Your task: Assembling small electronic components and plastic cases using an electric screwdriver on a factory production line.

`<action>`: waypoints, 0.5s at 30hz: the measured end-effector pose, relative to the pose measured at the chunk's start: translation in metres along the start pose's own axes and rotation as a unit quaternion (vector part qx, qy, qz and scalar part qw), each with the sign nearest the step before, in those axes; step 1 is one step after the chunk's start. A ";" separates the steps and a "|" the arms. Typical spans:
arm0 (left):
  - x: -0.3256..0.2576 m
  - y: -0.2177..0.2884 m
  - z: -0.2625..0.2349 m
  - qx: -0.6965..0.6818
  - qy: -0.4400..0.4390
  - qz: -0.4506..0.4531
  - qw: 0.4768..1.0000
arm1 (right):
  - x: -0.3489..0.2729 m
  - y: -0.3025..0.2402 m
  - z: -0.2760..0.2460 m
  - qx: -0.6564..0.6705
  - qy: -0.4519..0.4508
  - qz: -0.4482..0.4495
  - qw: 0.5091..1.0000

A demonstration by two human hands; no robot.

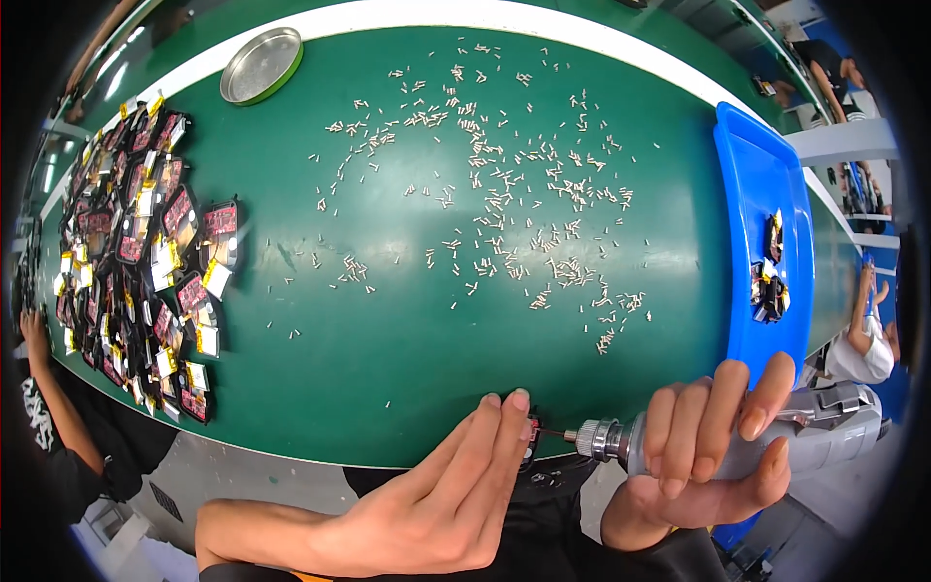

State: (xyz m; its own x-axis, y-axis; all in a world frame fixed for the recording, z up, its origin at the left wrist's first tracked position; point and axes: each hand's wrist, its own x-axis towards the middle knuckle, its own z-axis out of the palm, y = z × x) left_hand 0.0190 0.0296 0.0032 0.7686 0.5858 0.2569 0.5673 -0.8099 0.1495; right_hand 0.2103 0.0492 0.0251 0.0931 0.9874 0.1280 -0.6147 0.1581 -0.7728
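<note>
At the table's near edge my left hand (436, 504) is closed around a small black electronic unit with a red circuit board (531, 441); its fingers hide most of the unit. My right hand (713, 456) grips a grey electric screwdriver (834, 441) lying level, with the fingers wrapped over its body. The thin bit points left and reaches the unit beside my left fingertips; whether it sits in a screw I cannot tell. Many small loose screws (499, 184) are scattered over the green table (388, 310) beyond my hands.
A large pile of similar black units (136, 242) with red boards and yellow-and-white parts covers the left side. A round metal tin (262, 68) stands at the far left. On the right, a blue tray (761, 175) holds several units. Other people (73, 446) are at both sides.
</note>
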 end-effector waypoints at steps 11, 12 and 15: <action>-0.002 0.001 0.006 -0.035 0.037 -0.020 0.998 | 0.013 0.004 0.002 -0.013 -0.079 0.020 0.997; -0.002 0.001 0.007 -0.036 0.036 -0.022 0.998 | 0.012 0.003 0.001 -0.012 -0.080 0.022 0.996; -0.002 0.002 0.009 -0.024 0.044 -0.020 0.999 | 0.011 0.003 0.001 -0.018 -0.075 0.012 0.997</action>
State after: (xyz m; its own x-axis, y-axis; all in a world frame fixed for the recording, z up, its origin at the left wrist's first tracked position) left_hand 0.0214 0.0271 -0.0057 0.7160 0.6140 0.3321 0.5797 -0.7881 0.2071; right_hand 0.2087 0.0605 0.0244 -0.0409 0.9793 0.1982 -0.5868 0.1370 -0.7981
